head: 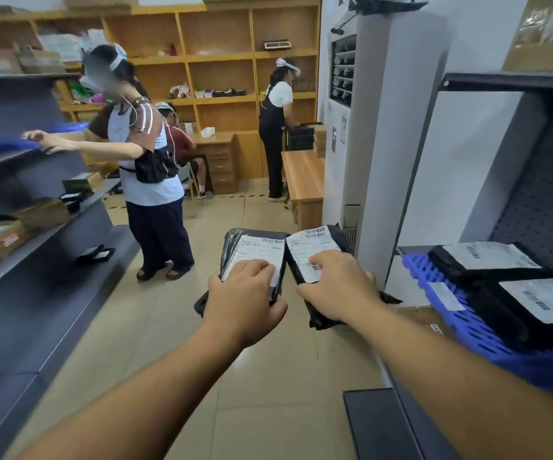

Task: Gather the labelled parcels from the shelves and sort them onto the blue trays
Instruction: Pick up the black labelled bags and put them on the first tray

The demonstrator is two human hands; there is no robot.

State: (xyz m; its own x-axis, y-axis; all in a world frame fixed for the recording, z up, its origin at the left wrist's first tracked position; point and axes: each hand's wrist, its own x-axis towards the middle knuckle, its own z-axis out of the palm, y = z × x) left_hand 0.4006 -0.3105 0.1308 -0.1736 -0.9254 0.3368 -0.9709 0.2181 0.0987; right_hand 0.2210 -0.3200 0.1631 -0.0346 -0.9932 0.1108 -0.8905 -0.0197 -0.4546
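I hold two black plastic parcels side by side over the floor, each with a white barcode label facing up. My left hand (pixel 245 300) grips the left parcel (pixel 255 247) at its near end. My right hand (pixel 338 287) grips the right parcel (pixel 315 244) the same way. To the right, a blue tray (pixel 434 287) sits on a grey shelf unit and carries two more black labelled parcels (pixel 487 260), one overlapping the other (pixel 547 300).
A grey shelf unit (pixel 36 227) on the left holds brown boxes and small black packages. A person (pixel 145 161) stands in the aisle ahead, reaching to that shelf. Another person (pixel 276 127) stands by a wooden desk (pixel 305 180). A white cabinet (pixel 378 127) is ahead right.
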